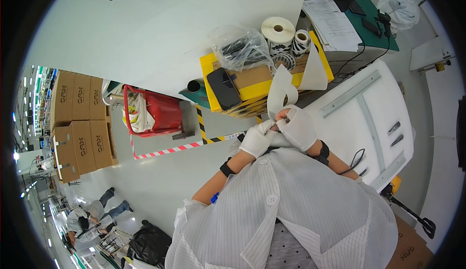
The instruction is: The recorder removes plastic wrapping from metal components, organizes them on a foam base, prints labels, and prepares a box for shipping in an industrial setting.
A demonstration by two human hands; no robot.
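My two hands, in white gloves with bare fingertips, meet close together in front of my chest. The fingers of my left hand point(256, 141) are bent inward and closed; whatever they pinch is too small to make out. Beside it, my right hand point(297, 128) is closed too, its fingertips at the lower end of a curled white paper strip point(277, 88). That strip rises in a loop toward a yellow-edged carton point(264, 88). On the carton are a large label roll point(278, 28), a smaller roll point(301, 41), a phone point(223, 89) and a clear plastic bag point(241, 50) with dark items inside.
A white padded board point(340, 118) with metal strips and two small dark tools point(395, 133) lies at right. A red basket point(160, 113) and stacked cartons point(82, 123) stand at left. Papers point(335, 24) lie by a monitor. One person point(398, 4) is at upper right, another point(87, 223) at lower left.
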